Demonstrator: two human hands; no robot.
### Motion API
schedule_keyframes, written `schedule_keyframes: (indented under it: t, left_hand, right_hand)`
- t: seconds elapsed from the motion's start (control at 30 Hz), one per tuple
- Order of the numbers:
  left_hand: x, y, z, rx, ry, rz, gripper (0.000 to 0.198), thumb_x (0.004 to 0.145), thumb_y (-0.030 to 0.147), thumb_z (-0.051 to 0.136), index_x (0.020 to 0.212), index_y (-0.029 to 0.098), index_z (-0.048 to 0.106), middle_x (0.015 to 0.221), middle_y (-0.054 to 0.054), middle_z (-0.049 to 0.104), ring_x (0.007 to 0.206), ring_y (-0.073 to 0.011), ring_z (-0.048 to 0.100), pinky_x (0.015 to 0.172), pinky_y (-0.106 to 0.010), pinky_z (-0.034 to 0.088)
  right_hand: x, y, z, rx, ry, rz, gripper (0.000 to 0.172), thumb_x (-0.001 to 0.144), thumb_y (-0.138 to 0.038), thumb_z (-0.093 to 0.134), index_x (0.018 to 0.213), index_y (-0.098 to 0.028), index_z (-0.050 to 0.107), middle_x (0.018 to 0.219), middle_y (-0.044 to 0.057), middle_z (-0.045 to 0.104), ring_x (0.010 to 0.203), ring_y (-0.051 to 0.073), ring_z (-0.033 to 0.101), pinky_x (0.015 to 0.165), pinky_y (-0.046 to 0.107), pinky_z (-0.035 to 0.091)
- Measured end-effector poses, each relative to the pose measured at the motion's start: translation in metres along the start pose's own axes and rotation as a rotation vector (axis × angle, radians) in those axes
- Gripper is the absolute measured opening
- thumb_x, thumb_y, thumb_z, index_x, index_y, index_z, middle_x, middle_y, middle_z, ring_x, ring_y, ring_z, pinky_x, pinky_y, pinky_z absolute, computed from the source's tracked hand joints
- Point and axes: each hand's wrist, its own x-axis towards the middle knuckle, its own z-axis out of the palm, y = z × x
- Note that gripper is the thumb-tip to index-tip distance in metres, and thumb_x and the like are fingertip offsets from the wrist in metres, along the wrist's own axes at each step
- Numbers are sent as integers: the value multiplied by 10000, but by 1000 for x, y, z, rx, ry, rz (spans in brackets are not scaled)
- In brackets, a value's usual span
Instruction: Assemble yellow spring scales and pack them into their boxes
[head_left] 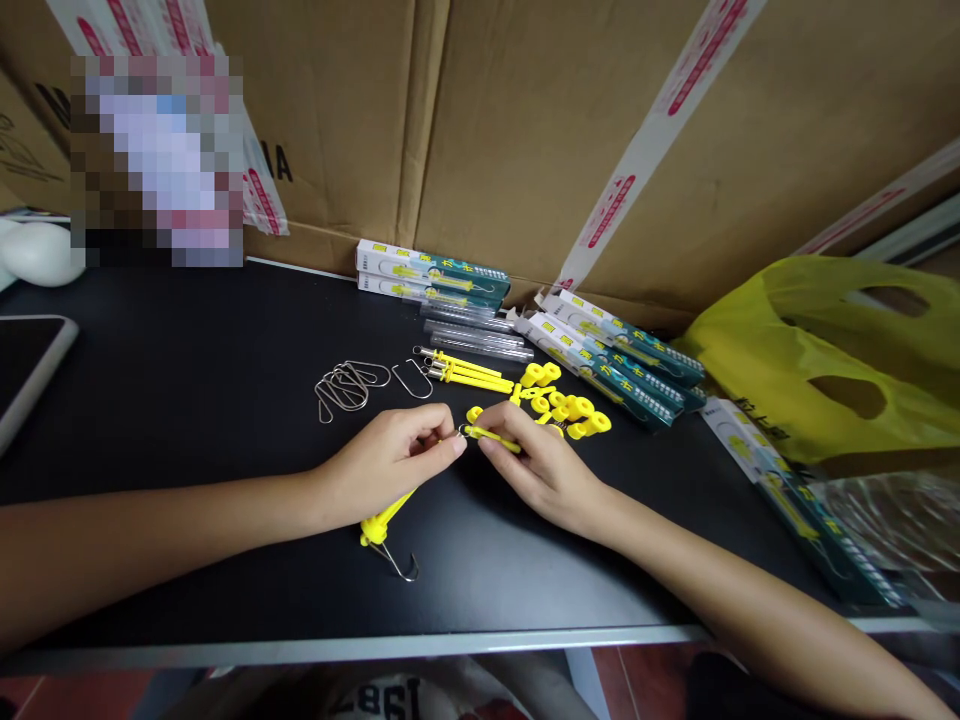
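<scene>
My left hand (401,455) is closed, thumb and finger pinched together at the table's middle. A yellow spring scale rod (386,517) passes beneath it, with a metal hook (405,568) at its lower end; the fingers cover the upper part. My right hand (547,460) pinches a slim yellow plastic piece (493,437). A small wire loop (463,431) at that piece's tip meets my left fingertips. Just beyond my right hand lie small yellow plastic caps (577,408). Yellow rods with metal ends (472,374) rest behind them.
Bent wire hooks (349,385) lie left of the rods. Clear plastic tubes (480,338) sit behind. Printed boxes (431,275) line the cardboard wall, with more boxes (607,365) rightward. A yellow plastic bag (810,350) stands at right. A phone (30,370) lies far left.
</scene>
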Motion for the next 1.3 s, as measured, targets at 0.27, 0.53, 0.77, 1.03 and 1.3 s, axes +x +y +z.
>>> schedule_keyframes:
  t: [0.27, 0.53, 0.77, 1.03, 1.3]
  left_hand:
    - [-1, -1, 0, -38, -10, 3, 265, 901, 357, 475, 711, 176, 439, 627, 63, 356, 577, -80, 338, 522, -205, 280]
    - [0, -3, 1, -42, 15, 15, 268, 893, 337, 499, 697, 172, 421, 625, 71, 347, 582, -70, 330, 534, -199, 281]
    - [0, -5, 2, -33, 39, 19, 267, 884, 322, 514, 689, 173, 409, 622, 76, 345, 578, -64, 328, 531, -194, 283]
    - [0, -5, 2, -2, 48, 18, 266, 886, 316, 504, 685, 177, 397, 613, 76, 342, 576, -68, 326, 527, -202, 279]
    - [0, -4, 0, 19, 3, 9, 248, 894, 328, 485, 707, 176, 427, 625, 70, 351, 590, -76, 344, 538, -215, 281]
  right_hand:
    - [0, -2, 0, 57, 15, 33, 77, 958, -265, 414, 1003, -219, 455, 712, -23, 500, 606, 113, 469, 571, 230, 381]
    - [0, -3, -1, 50, 16, 10, 58, 951, -231, 423, 994, -208, 455, 678, -39, 485, 573, 95, 457, 562, 210, 370]
    - [-1, -3, -1, -31, 15, 18, 75, 938, -224, 426, 1001, -207, 461, 672, -30, 527, 544, 103, 491, 534, 213, 371]
    - [-2, -2, 1, -252, 59, -88, 133, 936, -198, 411, 1034, -189, 501, 721, 24, 626, 555, 127, 564, 504, 222, 361]
    - [-1, -3, 1, -285, 74, -97, 135, 934, -196, 417, 1030, -181, 510, 709, 25, 636, 531, 126, 567, 489, 220, 364]
